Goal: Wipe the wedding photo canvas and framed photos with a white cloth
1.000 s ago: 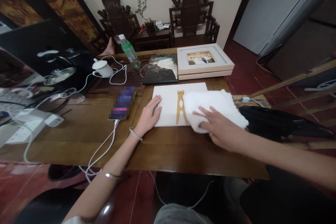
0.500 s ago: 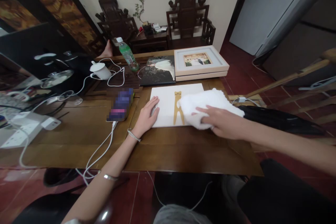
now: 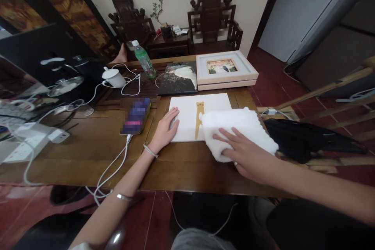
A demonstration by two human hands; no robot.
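Observation:
On the wooden table, a flat white panel bears a tall gold cat-like figure. My left hand lies flat along the panel's left edge, fingers stretched out and holding nothing. Under my right hand is a fluffy white cloth. The fingers press into the cloth and bunch part of it near the thumb side. The cloth covers the panel's lower right part and hangs over its near edge onto the table, hiding part of the gold figure.
Behind the panel lie a dark photo panel and a framed picture. To the left are a phone on a white cable, a green bottle, a lidded white cup and a power strip. A black bag sits at right.
My right hand has moved the white cloth toward me and slightly right, past the panel's near edge. Its fingers are more spread. My left hand stays in place on the panel.

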